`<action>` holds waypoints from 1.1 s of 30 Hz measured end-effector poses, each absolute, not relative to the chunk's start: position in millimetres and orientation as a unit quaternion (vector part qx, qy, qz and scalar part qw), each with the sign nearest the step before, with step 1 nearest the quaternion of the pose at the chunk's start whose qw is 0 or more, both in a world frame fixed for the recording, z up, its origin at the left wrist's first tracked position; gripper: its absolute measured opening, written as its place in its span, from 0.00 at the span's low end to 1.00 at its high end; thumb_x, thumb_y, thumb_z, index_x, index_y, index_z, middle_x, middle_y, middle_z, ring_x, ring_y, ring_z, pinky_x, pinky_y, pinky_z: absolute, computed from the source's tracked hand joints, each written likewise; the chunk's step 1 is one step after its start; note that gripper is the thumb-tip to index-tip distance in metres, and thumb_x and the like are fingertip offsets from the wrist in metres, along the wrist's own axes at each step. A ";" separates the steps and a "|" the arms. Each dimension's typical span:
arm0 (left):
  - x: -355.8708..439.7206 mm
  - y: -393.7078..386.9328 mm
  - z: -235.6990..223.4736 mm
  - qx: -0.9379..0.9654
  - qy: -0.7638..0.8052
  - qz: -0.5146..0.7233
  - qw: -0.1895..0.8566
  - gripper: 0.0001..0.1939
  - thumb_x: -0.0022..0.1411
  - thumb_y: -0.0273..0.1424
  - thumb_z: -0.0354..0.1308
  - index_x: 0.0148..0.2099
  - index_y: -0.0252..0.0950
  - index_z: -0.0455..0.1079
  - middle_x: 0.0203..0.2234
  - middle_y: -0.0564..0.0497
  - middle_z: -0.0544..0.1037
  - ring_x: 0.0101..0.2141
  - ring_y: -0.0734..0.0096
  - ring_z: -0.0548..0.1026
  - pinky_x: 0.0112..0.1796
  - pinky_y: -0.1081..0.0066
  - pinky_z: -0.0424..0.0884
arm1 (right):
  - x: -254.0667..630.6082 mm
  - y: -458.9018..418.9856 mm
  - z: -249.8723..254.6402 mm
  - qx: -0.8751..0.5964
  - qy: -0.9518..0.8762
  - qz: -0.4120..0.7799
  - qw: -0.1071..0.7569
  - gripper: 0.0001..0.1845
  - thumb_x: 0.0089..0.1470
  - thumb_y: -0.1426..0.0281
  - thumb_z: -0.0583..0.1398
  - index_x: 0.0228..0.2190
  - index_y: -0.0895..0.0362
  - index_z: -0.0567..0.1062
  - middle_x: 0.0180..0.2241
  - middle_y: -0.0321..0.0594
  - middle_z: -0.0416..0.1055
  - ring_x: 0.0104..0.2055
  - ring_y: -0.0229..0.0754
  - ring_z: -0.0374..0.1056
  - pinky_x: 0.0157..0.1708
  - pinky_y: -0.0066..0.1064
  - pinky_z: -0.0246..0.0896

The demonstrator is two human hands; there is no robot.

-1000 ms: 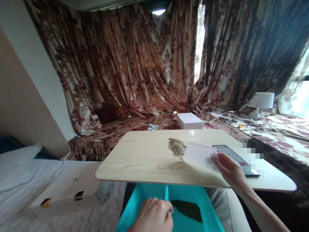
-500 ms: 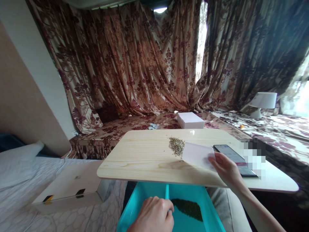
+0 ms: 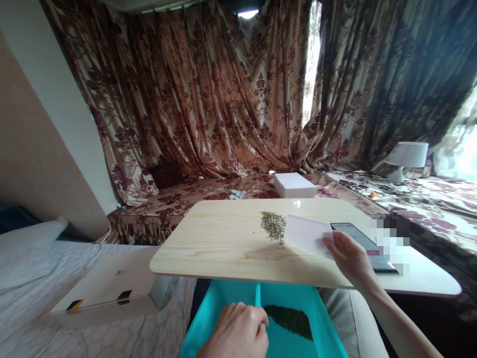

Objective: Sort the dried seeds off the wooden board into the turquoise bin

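Note:
My right hand [image 3: 348, 253] pinches the right end of a white card [image 3: 309, 233], held tilted just above the wooden table. The card's left edge is beside a small pile of greenish-brown dried bits [image 3: 274, 226], like herbs or seeds. Below the table's near edge is a teal box [image 3: 328, 318] split by a divider. My left hand [image 3: 236, 330] is closed over this divider, with its fingertips partly hidden. Dark green fine bits [image 3: 292, 320] lie in the box's right compartment.
A tablet or large phone [image 3: 359, 243] lies on the table [image 3: 212, 238], right of the card and partly behind my right hand. Behind the table is a white box [image 3: 294, 185]. To the left, a larger white box [image 3: 108, 286] rests on the bed.
My right hand and the card have shifted slightly right and up, leaving the pile's right edge. The left hand stays in place.

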State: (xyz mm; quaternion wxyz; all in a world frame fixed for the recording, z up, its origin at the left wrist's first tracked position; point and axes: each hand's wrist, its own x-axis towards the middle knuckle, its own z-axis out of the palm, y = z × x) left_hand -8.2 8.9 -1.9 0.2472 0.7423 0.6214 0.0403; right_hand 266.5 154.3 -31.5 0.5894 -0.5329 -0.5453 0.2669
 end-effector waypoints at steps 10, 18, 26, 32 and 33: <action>-8.5 11.0 0.1 0.746 0.618 0.040 0.245 0.20 0.62 0.29 0.45 0.48 0.41 0.76 0.42 0.45 0.78 0.47 0.56 0.72 0.50 0.63 0.64 | 271.8 151.0 -32.5 -0.536 -0.535 0.283 0.588 0.16 0.34 0.57 0.68 0.27 0.50 0.75 0.34 0.43 0.82 0.40 0.54 0.78 0.41 0.41 0.74; -6.1 13.2 1.6 0.743 0.620 0.030 0.248 0.20 0.61 0.29 0.46 0.48 0.40 0.76 0.42 0.45 0.78 0.47 0.55 0.72 0.50 0.63 0.64 | 280.0 147.1 -40.5 -0.541 -0.534 0.271 0.591 0.19 0.34 0.54 0.68 0.28 0.53 0.76 0.34 0.45 0.82 0.36 0.52 0.78 0.37 0.39 0.74; -11.2 11.5 -3.3 0.742 0.621 0.040 0.249 0.20 0.62 0.29 0.45 0.48 0.41 0.76 0.43 0.46 0.78 0.47 0.56 0.72 0.51 0.62 0.64 | 269.9 144.4 -35.9 -0.549 -0.519 0.288 0.589 0.18 0.32 0.57 0.68 0.26 0.53 0.76 0.29 0.43 0.81 0.34 0.51 0.77 0.35 0.37 0.72; -13.7 8.4 -0.8 0.738 0.624 0.048 0.250 0.20 0.62 0.29 0.45 0.48 0.41 0.76 0.42 0.46 0.77 0.47 0.56 0.72 0.50 0.62 0.64 | 260.0 135.0 -23.8 -0.555 -0.513 0.308 0.577 0.17 0.30 0.57 0.69 0.24 0.53 0.77 0.25 0.40 0.79 0.34 0.51 0.76 0.34 0.35 0.72; -14.2 8.3 -0.6 0.737 0.626 0.048 0.250 0.20 0.62 0.29 0.44 0.48 0.41 0.76 0.42 0.46 0.77 0.47 0.56 0.72 0.50 0.62 0.64 | 258.9 132.7 -22.3 -0.555 -0.513 0.312 0.576 0.17 0.29 0.57 0.69 0.23 0.53 0.77 0.24 0.40 0.79 0.34 0.50 0.75 0.33 0.34 0.71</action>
